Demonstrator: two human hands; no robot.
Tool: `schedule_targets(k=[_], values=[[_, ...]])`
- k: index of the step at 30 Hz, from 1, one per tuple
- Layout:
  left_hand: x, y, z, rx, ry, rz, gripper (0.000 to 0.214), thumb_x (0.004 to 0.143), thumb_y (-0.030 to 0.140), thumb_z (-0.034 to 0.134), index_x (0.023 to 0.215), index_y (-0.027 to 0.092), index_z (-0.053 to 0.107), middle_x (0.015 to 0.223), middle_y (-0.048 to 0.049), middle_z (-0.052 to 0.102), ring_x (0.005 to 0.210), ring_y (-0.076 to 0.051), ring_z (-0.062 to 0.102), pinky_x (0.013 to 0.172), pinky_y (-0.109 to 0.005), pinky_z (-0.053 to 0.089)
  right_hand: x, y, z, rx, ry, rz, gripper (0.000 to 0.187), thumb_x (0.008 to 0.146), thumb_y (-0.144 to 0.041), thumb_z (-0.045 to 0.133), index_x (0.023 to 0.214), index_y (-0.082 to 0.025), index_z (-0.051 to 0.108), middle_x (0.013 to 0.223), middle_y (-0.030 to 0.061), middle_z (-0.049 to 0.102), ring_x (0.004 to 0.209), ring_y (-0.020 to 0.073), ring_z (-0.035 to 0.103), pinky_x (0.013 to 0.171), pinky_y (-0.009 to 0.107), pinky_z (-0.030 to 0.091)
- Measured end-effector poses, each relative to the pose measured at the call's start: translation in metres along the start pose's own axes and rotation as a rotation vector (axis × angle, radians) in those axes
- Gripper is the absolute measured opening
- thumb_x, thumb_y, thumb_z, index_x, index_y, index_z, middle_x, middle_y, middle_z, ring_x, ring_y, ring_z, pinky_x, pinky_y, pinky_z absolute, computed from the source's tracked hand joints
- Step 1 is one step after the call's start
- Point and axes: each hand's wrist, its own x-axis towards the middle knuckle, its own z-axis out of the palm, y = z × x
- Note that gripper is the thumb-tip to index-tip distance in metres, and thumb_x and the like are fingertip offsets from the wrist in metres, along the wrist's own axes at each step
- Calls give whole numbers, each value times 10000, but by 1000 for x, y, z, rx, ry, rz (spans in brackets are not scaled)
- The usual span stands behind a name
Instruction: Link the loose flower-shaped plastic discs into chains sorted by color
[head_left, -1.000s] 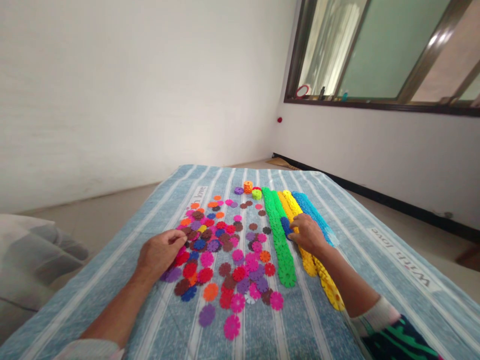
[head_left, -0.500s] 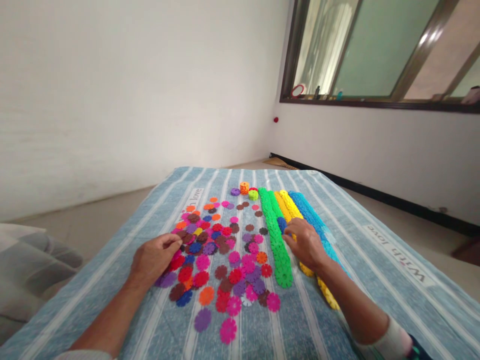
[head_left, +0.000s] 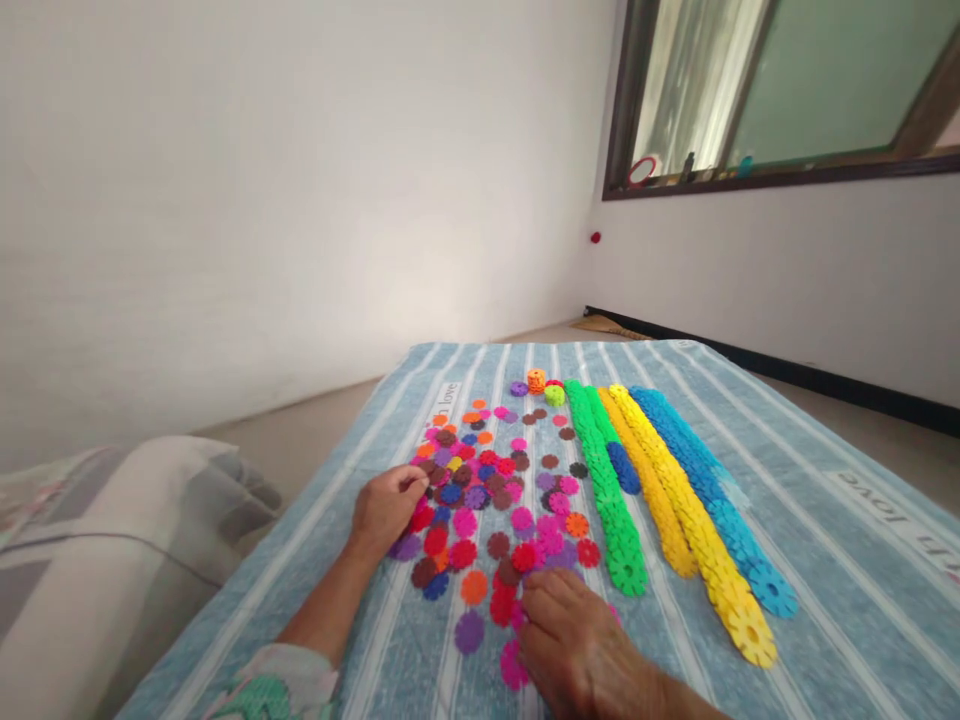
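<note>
Loose notched plastic discs (head_left: 464, 522) in pink, red, brown, purple, orange and dark blue lie scattered on the striped cloth. At the pile's left edge is my left hand (head_left: 388, 508), thumb and fingers pinched beside brown discs; what they hold, if anything, is hidden. My right hand (head_left: 577, 640) rests low over the near discs, fingers together and bent down, tips out of sight, next to a pink disc (head_left: 514, 664). Overlapping discs form long green (head_left: 611, 500), yellow (head_left: 697, 525) and light blue (head_left: 712, 490) rows on the right.
A short dark blue row (head_left: 623, 467) lies between green and yellow. Small stacks, one orange (head_left: 536, 381) and one lime (head_left: 554, 396), stand at the far end. The cloth (head_left: 847, 560) covers the table. Draped fabric (head_left: 150, 560) is at the left; a wall and window lie beyond.
My right hand has moved left and nearer, from the dark blue row to the near loose discs. My left hand keeps its place at the pile. The view has turned left.
</note>
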Motion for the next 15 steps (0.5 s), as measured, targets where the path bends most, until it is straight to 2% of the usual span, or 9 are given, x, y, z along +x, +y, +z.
schedule_targets(k=[6, 9, 12, 15], values=[[-7, 2, 3, -21, 52, 49, 231, 759, 329, 495, 733, 198, 683, 734, -3, 703, 698, -166, 637, 672, -252, 465, -1, 0, 6, 20, 148, -15, 279, 880, -29, 399, 665, -181, 490, 734, 49, 541, 760, 182, 516, 686, 309, 423], [-12, 11, 1, 38, 74, 138, 199, 776, 286, 508, 745, 194, 682, 789, -19, 696, 754, -166, 634, 729, -262, 463, -3, 0, 13, 15, 224, 4, 318, 904, -30, 365, 654, -181, 491, 686, 37, 518, 726, 178, 510, 653, 300, 410], [-19, 25, 0, 114, 24, 231, 169, 804, 267, 531, 807, 194, 684, 846, -27, 678, 805, -162, 629, 754, -262, 453, -6, 0, 20, 13, 247, 17, 326, 912, -35, 361, 654, -181, 496, 685, 32, 517, 721, 178, 514, 651, 301, 405], [-27, 36, 0, 231, -55, 254, 131, 805, 280, 585, 841, 202, 684, 889, -30, 659, 851, -176, 623, 741, -267, 443, -6, 1, 21, 0, 248, 14, 326, 911, -37, 364, 657, -184, 506, 695, 33, 520, 720, 179, 520, 651, 300, 412]])
